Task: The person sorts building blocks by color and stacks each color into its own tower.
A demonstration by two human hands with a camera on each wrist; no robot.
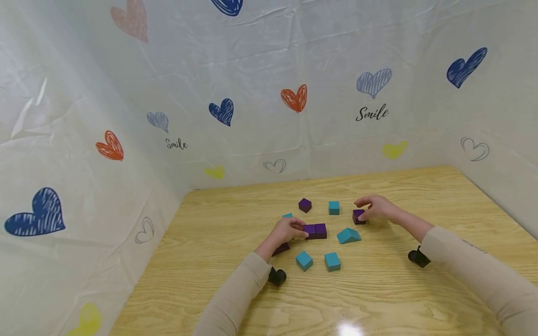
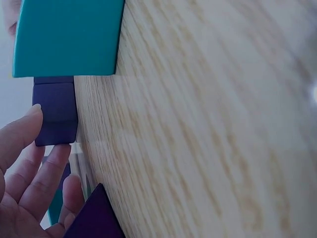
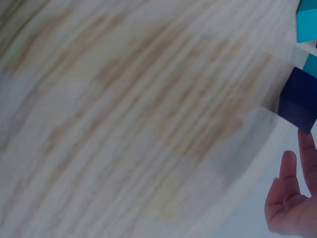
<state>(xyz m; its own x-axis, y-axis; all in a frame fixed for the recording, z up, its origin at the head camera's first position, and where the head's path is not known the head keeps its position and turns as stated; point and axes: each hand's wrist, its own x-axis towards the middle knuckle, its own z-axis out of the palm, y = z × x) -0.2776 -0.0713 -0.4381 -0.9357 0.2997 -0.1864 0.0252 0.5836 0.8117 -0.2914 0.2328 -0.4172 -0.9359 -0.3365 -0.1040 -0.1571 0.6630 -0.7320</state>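
Note:
Two purple cubes stand side by side mid-table. My left hand [image 1: 287,229] pinches the left purple cube [image 1: 309,231], thumb on the near side and fingers behind; the other purple cube [image 1: 321,229] adjoins it. In the left wrist view, the thumb and a fingertip meet the purple block [image 2: 55,111]. Off to the right, my right hand [image 1: 377,207] touches a separate purple cube [image 1: 358,216], its fingers loosely bent and spread. The right wrist view has one fingertip against that cube's corner [image 3: 299,99]. Between the hands lies a teal triangular block [image 1: 349,236].
Two teal cubes, one turned [image 1: 304,261] and one squarer [image 1: 332,262], sit nearer me. Farther back are a purple block [image 1: 305,205] and a teal cube [image 1: 334,208]. A dark purple triangular block [image 1: 280,249] is partly hidden beneath my left wrist. A heart-printed sheet [image 1: 252,140] backs the wooden table [image 1: 378,298].

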